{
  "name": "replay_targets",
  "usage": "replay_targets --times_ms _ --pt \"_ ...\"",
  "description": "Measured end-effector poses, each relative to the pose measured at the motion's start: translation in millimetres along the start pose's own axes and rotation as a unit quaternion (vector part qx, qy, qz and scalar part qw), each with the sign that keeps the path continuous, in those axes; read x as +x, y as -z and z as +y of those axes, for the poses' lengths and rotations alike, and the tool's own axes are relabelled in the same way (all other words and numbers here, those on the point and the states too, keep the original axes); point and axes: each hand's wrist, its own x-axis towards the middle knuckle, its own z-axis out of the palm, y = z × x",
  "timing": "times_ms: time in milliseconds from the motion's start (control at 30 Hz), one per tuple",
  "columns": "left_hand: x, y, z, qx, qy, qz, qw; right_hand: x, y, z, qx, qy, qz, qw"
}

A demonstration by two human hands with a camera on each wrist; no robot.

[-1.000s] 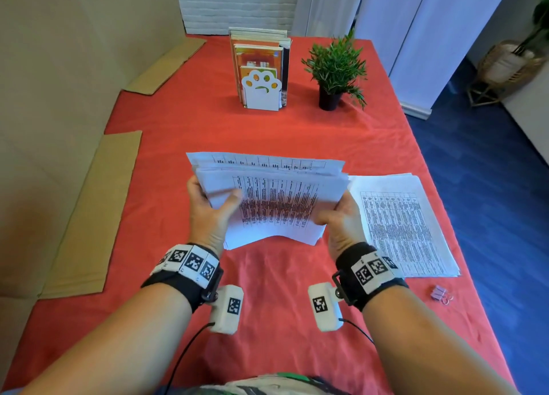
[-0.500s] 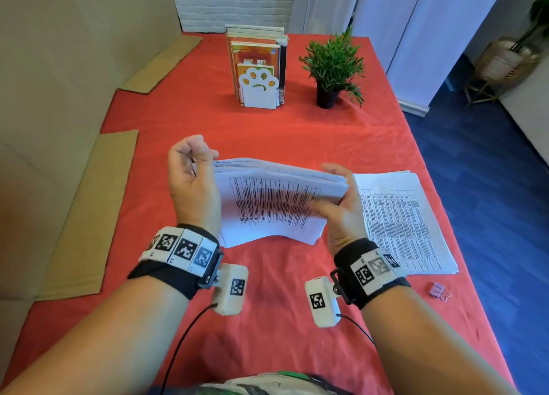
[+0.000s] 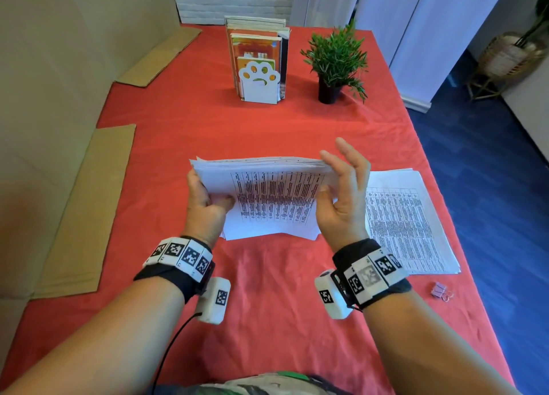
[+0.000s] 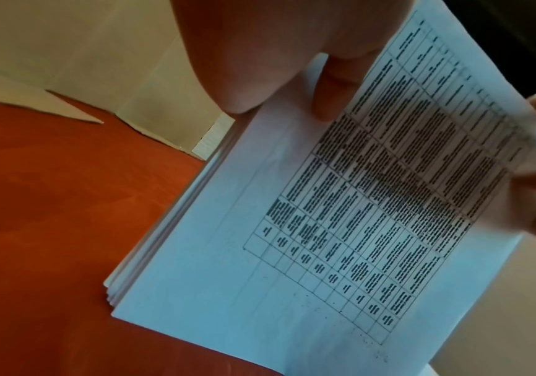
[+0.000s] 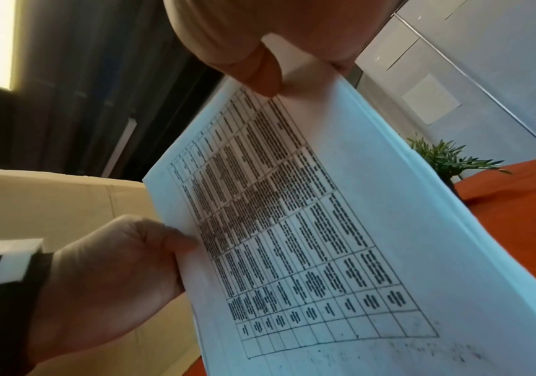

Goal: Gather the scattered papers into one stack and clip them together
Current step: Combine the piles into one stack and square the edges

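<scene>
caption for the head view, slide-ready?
Left hand grips a paper stack upright on the red table; right hand steadies its edge.

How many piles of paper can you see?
2. One paper stack stands on edge on the table, held by the left hand and right hand; the other pile lies flat, right.

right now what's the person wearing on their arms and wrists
Both forearms are bare, no sleeves. Each wrist has a black strap ringed with white blocks bearing black square-pattern markers. A white boxy camera unit hangs under each wrist; a thin black cable trails from the left one.
</scene>
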Motion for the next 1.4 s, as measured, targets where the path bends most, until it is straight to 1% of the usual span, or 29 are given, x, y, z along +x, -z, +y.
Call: replay_targets --times_ms 33,67,100,167,200,233,333,467,533,600,667,767,867,933,1033,1133,1200,1266,1333,1400 --pt "0.2 -0.9 -0.9 -0.004 0.002 0.001 1.0 -1.0 -1.1 2.4 0.019 -0.013 0.01 1.0" --pt "0.2 -0.8 -2.3 -0.009 0.008 0.0 1.0 -3.0 -2.7 5.3 0.062 -0.056 0.023 0.996" --pt "0.5 -0.7 -5.6 -0.014 0.015 -0.004 1.0 -5.3 -5.1 6.8 0.123 -0.13 0.034 0.983" --pt "0.1 -1.7 -10.4 -0.006 0.035 -0.01 0.999 -10.9 -9.5 8.9 0.214 -0.28 0.046 0.935" --pt "-0.5 -2.8 -12.0 -0.002 0.043 -0.01 0.999 -13.7 -11.0 10.0 0.227 -0.323 0.05 0.917" --pt "-1.0 -4.2 -14.1 -0.004 0.045 -0.009 0.999 -15.8 -11.4 11.3 0.23 -0.341 0.044 0.91" --pt "0.1 -4.2 -14.9 -0.006 0.041 0.007 0.999 -12.8 -13.0 11.6 0.257 -0.363 0.012 0.896" --pt "1.7 -1.4 -18.3 0.002 0.052 0.002 0.999 -13.9 -13.7 20.6 0.275 -0.427 0.022 0.861" --pt "0.7 -2.6 -21.7 0.006 0.06 0.0 0.998 -18.1 -14.4 25.3 0.273 -0.442 0.014 0.855" --pt "-0.4 -4.9 -24.4 0.003 0.063 0.017 0.998 -20.3 -17.3 27.7 0.272 -0.45 0.011 0.851" --pt "-0.6 -7.1 -25.5 -0.013 0.064 0.026 0.998 -22.5 -20.2 31.6 0.272 -0.468 0.021 0.84" --pt "-2.3 -7.2 -29.5 0.004 0.062 0.008 0.998 -28.9 -22.5 35.5 0.256 -0.497 0.021 0.829" --pt "-4.1 -2.5 -37.8 0.046 0.074 -0.004 0.996 -37.6 -23.7 32.9 0.219 -0.502 0.003 0.837" --pt "-5.5 -0.1 -41.3 0.078 0.087 -0.005 0.993 -41.4 -24.2 33.9 0.218 -0.507 -0.008 0.834" --pt "-6.1 -1.4 -44.0 0.115 0.079 0.01 0.99 -41.1 -24.9 35.7 0.211 -0.509 -0.018 0.834" --pt "-10.2 -9.3 -38.9 0.141 0.074 0.025 0.987 -40.2 -22.1 36.7 0.191 -0.486 -0.033 0.852" --pt "-13.4 -13.9 -35.4 0.156 0.076 0.036 0.984 -38.9 -15.7 38.9 0.152 -0.468 -0.046 0.869" --pt "-16.1 -16.8 -35.6 0.167 0.09 0.04 0.981 -38.7 -8.1 43.0 0.102 -0.458 -0.075 0.88" --pt "-18.6 -19.8 -39.9 0.187 0.12 0.03 0.975 -45.9 0.0 48.4 0.047 -0.44 -0.139 0.886" --pt "-23.4 -25.6 -47.7 0.188 0.171 0.018 0.967 -58.9 8.7 60.6 -0.022 -0.446 -0.19 0.874"
